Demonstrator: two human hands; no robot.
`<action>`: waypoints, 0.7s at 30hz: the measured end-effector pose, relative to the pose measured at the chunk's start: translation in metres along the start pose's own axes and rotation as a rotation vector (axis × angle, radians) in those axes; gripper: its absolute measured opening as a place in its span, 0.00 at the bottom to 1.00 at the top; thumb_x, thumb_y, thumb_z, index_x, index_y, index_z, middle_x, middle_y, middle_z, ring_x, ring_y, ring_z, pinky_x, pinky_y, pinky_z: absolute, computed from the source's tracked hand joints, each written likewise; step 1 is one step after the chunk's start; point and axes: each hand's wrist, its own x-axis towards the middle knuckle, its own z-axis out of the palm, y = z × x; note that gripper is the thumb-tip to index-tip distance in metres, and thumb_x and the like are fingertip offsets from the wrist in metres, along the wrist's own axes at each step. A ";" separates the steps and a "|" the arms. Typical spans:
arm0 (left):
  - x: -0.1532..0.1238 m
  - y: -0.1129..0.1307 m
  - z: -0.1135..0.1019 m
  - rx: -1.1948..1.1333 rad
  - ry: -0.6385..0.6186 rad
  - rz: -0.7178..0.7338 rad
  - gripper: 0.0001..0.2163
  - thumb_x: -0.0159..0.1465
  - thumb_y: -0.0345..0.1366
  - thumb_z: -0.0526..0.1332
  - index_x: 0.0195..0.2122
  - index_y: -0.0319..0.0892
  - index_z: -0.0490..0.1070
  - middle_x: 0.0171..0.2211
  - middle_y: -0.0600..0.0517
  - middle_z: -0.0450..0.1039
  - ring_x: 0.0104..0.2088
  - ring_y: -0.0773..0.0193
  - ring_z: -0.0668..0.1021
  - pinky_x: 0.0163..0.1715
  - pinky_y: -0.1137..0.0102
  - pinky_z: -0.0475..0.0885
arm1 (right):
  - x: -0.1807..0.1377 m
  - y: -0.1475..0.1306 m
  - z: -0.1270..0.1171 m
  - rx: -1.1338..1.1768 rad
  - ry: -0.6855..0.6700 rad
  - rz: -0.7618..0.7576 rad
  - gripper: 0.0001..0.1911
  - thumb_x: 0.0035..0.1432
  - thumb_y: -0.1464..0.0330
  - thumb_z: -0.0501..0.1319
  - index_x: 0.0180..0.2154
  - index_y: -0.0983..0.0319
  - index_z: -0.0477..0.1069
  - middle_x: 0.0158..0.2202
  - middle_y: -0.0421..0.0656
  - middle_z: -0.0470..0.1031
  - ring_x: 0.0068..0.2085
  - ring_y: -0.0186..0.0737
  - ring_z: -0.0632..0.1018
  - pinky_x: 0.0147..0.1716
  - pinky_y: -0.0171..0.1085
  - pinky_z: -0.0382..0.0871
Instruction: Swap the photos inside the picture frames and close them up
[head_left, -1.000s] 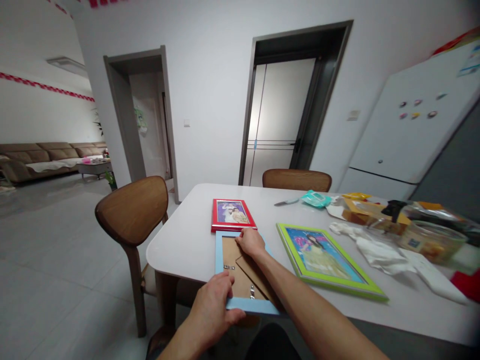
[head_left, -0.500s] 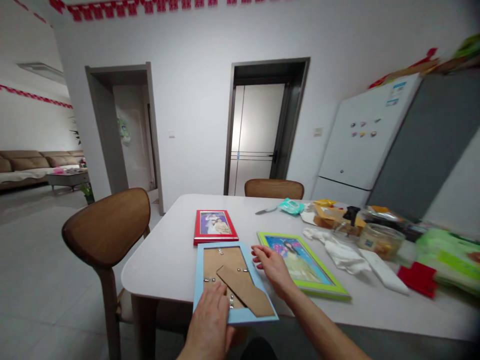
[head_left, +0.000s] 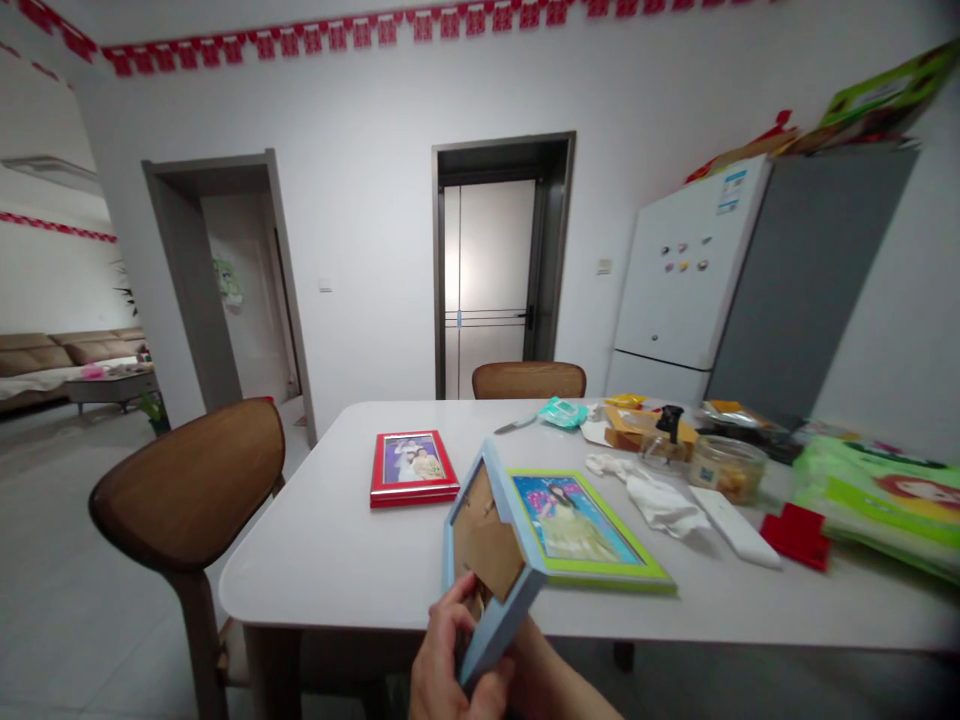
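Observation:
A light-blue picture frame (head_left: pixel 501 625) is held up on edge near the table's front, its brown backing turned partly towards me. My left hand (head_left: pixel 444 655) grips its lower near side, with fingers over the backing and the thumb below. Behind the frame is my right hand (head_left: pixel 544 665); only the wrist and forearm show, the fingers being hidden. Just beyond lies a green picture frame (head_left: pixel 615 580), photo side up. A red picture frame (head_left: pixel 415 495), also photo side up, lies farther left on the white table (head_left: pixel 322 560).
Along the right side are white cloth or tissue (head_left: pixel 664 505), a clear tub (head_left: pixel 726 470), a white slab-like item (head_left: pixel 735 527), a red item (head_left: pixel 796 537) and a green package (head_left: pixel 877 500). A knife (head_left: pixel 517 424) lies farther back. A wooden chair (head_left: pixel 191 490) stands at left.
The blue frame has been lifted and swung from lying nearly flat to standing on edge. My right hand has moved down from above the table to behind it. The view has shifted slightly.

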 end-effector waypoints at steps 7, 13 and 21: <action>0.031 0.030 0.003 -0.358 0.197 -0.216 0.20 0.46 0.37 0.62 0.40 0.42 0.59 0.39 0.47 0.71 0.38 0.59 0.74 0.36 0.69 0.69 | 0.002 -0.029 -0.008 0.057 0.357 -0.217 0.32 0.42 0.64 0.60 0.51 0.58 0.56 0.25 0.36 0.73 0.24 0.33 0.73 0.23 0.31 0.66; 0.073 0.017 0.024 -0.588 -0.026 -0.291 0.21 0.47 0.34 0.62 0.41 0.39 0.57 0.40 0.44 0.70 0.38 0.59 0.75 0.37 0.68 0.69 | 0.017 -0.113 -0.092 -0.606 0.544 -0.232 0.31 0.47 0.66 0.53 0.54 0.64 0.52 0.26 0.39 0.74 0.24 0.34 0.74 0.24 0.31 0.66; 0.092 -0.031 0.103 -0.168 -0.159 -0.351 0.14 0.48 0.26 0.57 0.37 0.36 0.64 0.35 0.44 0.73 0.33 0.62 0.76 0.34 0.71 0.68 | 0.036 -0.152 -0.176 -1.190 0.682 -0.183 0.23 0.44 0.71 0.53 0.45 0.66 0.66 0.29 0.42 0.76 0.29 0.35 0.74 0.29 0.30 0.64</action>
